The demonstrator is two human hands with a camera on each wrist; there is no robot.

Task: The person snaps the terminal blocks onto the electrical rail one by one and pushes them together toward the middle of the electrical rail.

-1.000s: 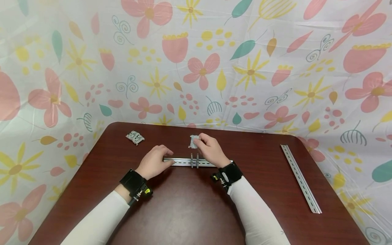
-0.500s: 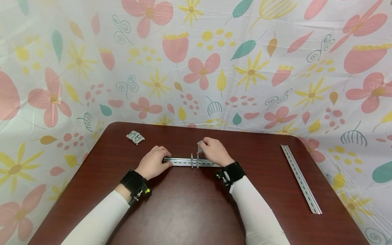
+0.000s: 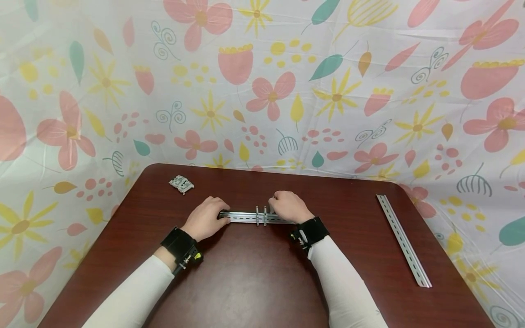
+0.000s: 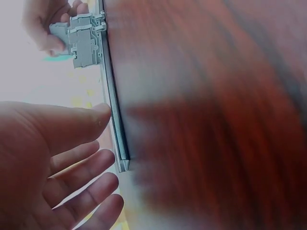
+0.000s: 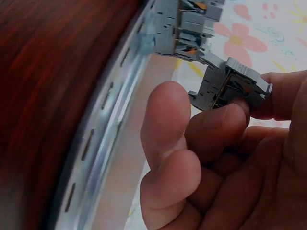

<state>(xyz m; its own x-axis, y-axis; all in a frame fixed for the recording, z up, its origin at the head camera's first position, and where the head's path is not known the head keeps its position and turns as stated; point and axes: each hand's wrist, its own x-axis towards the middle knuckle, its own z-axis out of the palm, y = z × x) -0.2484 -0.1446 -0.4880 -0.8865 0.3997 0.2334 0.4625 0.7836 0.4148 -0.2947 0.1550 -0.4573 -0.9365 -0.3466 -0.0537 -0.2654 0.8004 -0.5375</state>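
Note:
A slotted metal DIN rail (image 3: pixel 243 217) lies crosswise on the table. My left hand (image 3: pixel 206 218) holds its left end, thumb on the near edge and fingers on the far side; the left wrist view shows the thumb (image 4: pixel 98 117) against the rail. Two grey terminal blocks (image 4: pixel 86 45) stand side by side on the rail's middle. Just right of them, my right hand (image 3: pixel 290 207) pinches another grey terminal block (image 5: pixel 223 88) between thumb and fingers. That block is tilted, its lower end close to the mounted pair; whether it touches the rail is hard to tell. The head view hides it behind the hand.
More grey terminal blocks (image 3: pixel 181 184) lie at the table's back left. A second DIN rail (image 3: pixel 404 241) lies slantwise along the right side. The dark wooden table (image 3: pixel 246 282) meets a flower-patterned curtain (image 3: pixel 270 136) at its back.
My right hand has brought its terminal block from behind the rail to the right and down, close beside the mounted pair. The left hand has stayed almost still at the rail's end.

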